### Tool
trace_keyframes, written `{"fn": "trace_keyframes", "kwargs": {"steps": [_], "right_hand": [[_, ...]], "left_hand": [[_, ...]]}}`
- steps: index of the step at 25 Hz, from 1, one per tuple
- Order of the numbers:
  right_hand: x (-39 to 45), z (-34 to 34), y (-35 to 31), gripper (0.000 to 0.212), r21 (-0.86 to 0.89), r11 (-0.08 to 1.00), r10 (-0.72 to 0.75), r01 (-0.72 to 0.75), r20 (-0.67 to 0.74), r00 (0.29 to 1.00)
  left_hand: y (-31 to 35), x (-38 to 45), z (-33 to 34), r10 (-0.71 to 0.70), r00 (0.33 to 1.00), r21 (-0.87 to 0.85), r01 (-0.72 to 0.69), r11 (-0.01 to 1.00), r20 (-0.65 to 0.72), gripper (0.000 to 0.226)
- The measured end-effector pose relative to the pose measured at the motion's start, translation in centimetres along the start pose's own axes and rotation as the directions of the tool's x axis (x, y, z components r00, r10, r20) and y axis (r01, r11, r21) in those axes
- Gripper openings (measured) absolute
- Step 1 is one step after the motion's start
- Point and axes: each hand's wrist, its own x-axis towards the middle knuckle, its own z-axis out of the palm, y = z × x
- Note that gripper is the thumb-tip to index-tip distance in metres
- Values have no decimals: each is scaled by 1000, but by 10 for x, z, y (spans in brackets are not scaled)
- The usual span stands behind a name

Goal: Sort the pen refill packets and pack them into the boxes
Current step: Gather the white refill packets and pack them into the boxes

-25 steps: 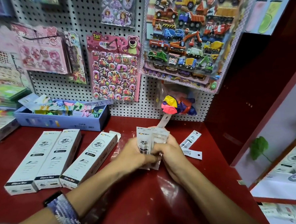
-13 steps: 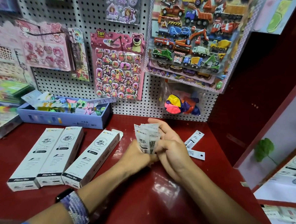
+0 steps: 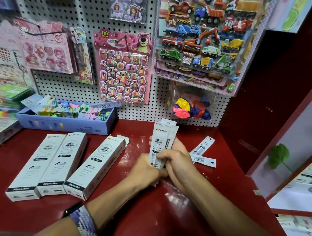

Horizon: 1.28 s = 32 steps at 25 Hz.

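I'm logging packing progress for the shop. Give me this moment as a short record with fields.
held: a stack of refill packets, upright, gripped by both the left hand and the right hand
loose packets: two lying on the red shelf, right of the hands
boxes: three white boxes lying side by side, left of the hands
open box: the rightmost, far end flap open

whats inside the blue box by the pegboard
The blue box is open-topped and holds a jumble of small colourful packets. Whatever lies beneath that top layer is covered.
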Motion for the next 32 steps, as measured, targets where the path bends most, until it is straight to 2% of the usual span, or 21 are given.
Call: {"fn": "trace_keyframes", "kwargs": {"steps": [2,4,6,8,10,13,15,18,20,22,23,24,25,26,27,28,29,30,32], "right_hand": [[1,2,-5,54,39,999,-3,4,-32,999],[3,1,-12,51,151,988,2,10,-82,997],[3,-5,-16,50,208,978,17,2,-91,996],[3,-9,-15,48,98,995,23,-14,-92,996],[4,-8,-11,48,-123,992,8,-16,-64,998],[4,-8,-14,32,-356,934,-7,20,37,999],[3,-13,-17,18,-446,891,-34,87,126,991],[5,-21,-14,9,-555,813,-71,176,206,976],[7,-19,-13,8,-549,813,-127,192,153,980],[10,-18,-18,11,-452,877,-166,166,40,985],[12,-19,-22,13,-394,907,-170,147,-23,985],[13,-21,-26,13,-352,927,-163,125,-79,984],[14,-24,-28,14,-321,942,-147,102,-121,982],[14,-27,-29,14,-296,952,-129,78,-157,979],[14,-29,-29,15,-274,960,-111,56,-189,976],[15,-30,-28,15,-259,965,-90,32,-215,972],[15,-30,-26,15,-247,969,-67,8,-233,970],[15,-30,-25,17,-237,971,-50,-10,-248,968],[16,-25,-28,19,-204,979,-40,-15,-264,964]], "left_hand": [[8,-2,-2,-10,998,-63,14,998,64,29],[11,-4,-9,9,980,-153,21,988,197,27],[12,-4,-14,3,957,-168,48,985,290,21],[15,-2,-16,-33,961,-105,64,992,275,15],[19,0,-18,-57,976,-44,68,997,208,21],[21,-1,-23,-75,967,40,67,997,245,35],[19,1,-25,-127,971,46,120,992,201,32],[20,-2,-27,-160,960,61,150,987,228,22],[27,-5,-34,-108,949,47,99,994,296,25],[39,-3,-56,-38,937,70,15,997,346,40],[44,-1,-70,-17,948,81,-10,997,318,47],[45,3,-85,3,975,107,-28,994,221,46],[39,10,-100,22,998,195,-32,980,53,42],[31,16,-113,57,990,406,0,914,-128,45],[22,18,-122,81,970,656,91,750,-228,55],[11,19,-127,53,969,808,170,564,-241,66],[2,19,-129,-12,973,868,213,448,-232,70],[0,19,-129,-56,974,875,222,429,-220,68],[11,19,-128,-6,980,839,175,515,-201,58]]}}
